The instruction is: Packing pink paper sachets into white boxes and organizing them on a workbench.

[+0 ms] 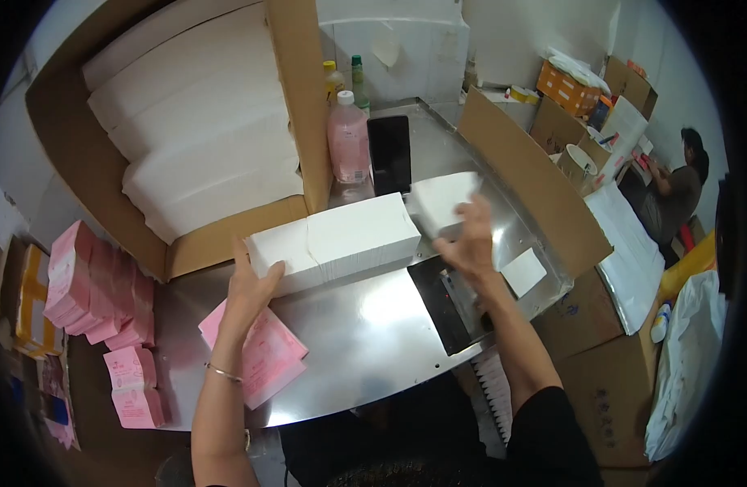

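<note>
A long row of white paper napkins [361, 235] lies across the steel table, with a seam between its two blocks. My left hand [256, 284] grips its left end, thumb on the near side and fingers round the end. To the right of the row, my right hand [471, 243] holds a smaller stack of white napkins [442, 199], slightly blurred, by its right side. Beneath my left wrist lie flat pink printed wrappers [268, 361]. A dark panel [440, 304] is set in the table by my right hand, and a single white square [524, 272] lies beyond it.
A large open carton [203, 258] of white napkins stands back left. Pink packs [97, 284] are piled at the left. A pink-liquid bottle [349, 142] and a black phone-like slab [389, 154] stand behind. A cardboard flap [536, 178] borders the right; another person [678, 191] sits beyond.
</note>
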`<state>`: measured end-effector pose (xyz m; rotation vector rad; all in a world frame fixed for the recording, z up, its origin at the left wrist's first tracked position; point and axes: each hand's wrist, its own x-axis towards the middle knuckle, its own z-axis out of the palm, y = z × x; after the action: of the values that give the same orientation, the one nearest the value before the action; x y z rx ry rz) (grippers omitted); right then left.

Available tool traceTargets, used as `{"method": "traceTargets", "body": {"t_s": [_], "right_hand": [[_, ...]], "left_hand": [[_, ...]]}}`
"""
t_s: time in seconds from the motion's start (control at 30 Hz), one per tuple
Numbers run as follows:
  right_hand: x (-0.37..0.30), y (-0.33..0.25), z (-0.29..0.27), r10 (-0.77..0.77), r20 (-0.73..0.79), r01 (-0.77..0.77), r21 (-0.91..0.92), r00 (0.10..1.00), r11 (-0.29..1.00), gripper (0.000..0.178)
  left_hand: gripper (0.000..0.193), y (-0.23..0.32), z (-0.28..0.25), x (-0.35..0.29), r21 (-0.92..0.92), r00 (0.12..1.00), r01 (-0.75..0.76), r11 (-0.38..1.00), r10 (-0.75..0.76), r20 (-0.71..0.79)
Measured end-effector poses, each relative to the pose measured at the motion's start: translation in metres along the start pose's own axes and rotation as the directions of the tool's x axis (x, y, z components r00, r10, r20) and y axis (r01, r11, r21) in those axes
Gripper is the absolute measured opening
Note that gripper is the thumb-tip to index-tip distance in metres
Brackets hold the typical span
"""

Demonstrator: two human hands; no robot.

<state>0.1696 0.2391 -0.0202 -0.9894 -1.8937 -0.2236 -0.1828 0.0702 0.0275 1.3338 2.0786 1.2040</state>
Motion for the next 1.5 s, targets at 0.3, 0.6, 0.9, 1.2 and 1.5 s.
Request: {"method": "traceTargets", "body": {"t_s": [0.3,0.6,0.9,1.2,1.5], "right_hand": [[0.028,-0.022,-0.032,-0.101,0.37,0.153,-0.113,0.923,0.982,0.062],[0.004,-0.056,0.022,-0.016,0.159,-0.019,0.215,0.987,0.976,0.055],[0.02,-0.066,-0.015,-0.254,0.458,0.333,-0.098,0.852,0.938,0.068],[-0.004,-0.144,0.065,0.024,0.247,-0.1,0.3,0.969,0.949,0.056],[0.026,-0.084,0.003,-0.247,0.469,0.444,-0.373,0.848,0.815,0.053]], "left_hand": [[0.084,0.0,0.002,0.008,-0.001,0.999,-0.037,0.999,0.037,0.01],[0.08,0.015,0.018,0.006,-0.087,0.998,0.044,0.995,-0.04,0.05],[0.089,0.014,0.017,0.014,-0.005,0.998,-0.04,0.999,0.04,0.051],[0.119,0.04,0.036,0.025,0.406,0.986,0.07,0.911,-0.125,0.112],[0.1,0.056,0.044,0.02,0.611,0.94,-0.083,0.787,-0.141,0.31]]}}
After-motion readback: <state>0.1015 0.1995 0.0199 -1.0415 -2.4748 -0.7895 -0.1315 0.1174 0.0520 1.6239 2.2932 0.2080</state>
